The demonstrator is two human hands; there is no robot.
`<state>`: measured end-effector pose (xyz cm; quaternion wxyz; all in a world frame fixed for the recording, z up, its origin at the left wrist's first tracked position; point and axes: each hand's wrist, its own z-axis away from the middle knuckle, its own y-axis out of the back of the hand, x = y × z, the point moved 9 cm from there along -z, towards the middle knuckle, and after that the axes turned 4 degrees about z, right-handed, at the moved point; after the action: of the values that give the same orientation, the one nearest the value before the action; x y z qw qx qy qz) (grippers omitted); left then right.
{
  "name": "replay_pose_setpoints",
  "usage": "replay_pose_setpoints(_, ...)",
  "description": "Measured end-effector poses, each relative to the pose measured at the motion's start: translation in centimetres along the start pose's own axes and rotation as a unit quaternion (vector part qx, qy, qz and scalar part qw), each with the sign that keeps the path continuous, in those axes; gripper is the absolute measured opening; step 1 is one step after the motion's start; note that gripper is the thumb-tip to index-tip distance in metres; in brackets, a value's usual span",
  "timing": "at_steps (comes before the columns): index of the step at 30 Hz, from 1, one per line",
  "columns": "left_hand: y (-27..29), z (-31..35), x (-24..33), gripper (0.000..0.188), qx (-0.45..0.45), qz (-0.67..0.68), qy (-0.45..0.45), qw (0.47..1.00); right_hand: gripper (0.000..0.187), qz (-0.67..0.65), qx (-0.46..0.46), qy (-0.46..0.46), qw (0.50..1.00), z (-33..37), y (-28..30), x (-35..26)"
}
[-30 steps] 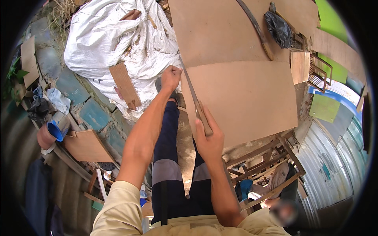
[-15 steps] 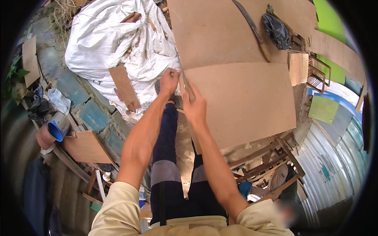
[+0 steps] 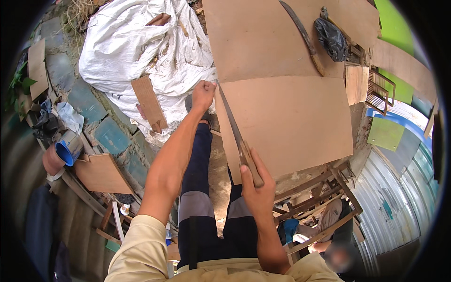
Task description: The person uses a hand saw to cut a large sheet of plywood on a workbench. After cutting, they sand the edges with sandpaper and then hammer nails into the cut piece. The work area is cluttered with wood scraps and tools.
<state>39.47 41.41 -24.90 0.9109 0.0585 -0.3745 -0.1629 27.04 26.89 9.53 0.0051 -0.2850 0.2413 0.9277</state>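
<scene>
My right hand (image 3: pixel 259 183) is closed round the wooden handle of a handsaw (image 3: pixel 231 115), which has a long, tapered blade; its teeth are too fine to make out. The blade lies over the left margin of a brown board (image 3: pixel 291 122), its tip pointing away from me near the board's far left corner. Beside that tip, my left hand (image 3: pixel 204 95) is closed at the board's left edge, apparently pinching it; the fingertips are partly hidden. Another brown board (image 3: pixel 268 42) lies beyond, bearing a curved machete (image 3: pixel 303 37) with a wooden handle.
A hammer and black plastic bag (image 3: pixel 330 37) lie at the far right. White sacking (image 3: pixel 141 51) with a wood strip (image 3: pixel 149 102) spreads to the left. Wooden frames (image 3: pixel 324 192) stand right of my legs, with another person (image 3: pixel 340 235) nearby. A blue-lined bucket (image 3: pixel 68 151) lies left.
My right hand has drawn the handsaw back toward me and slightly right, from near the left hand. My left hand stays at the board's edge.
</scene>
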Motion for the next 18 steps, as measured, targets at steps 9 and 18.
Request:
replay_pose_setpoints(9,-0.4,0.6,1.8,0.031,0.001,-0.006,-0.012,1.000,0.047,0.050,0.052,0.139,0.988,-14.6,-8.5,3.1)
replay_pose_setpoints(18,0.9,0.9,0.8,0.034,0.022,-0.017,-0.001,1.000,0.049,0.042,0.016,0.114,0.992,-9.3,-2.7,-0.4)
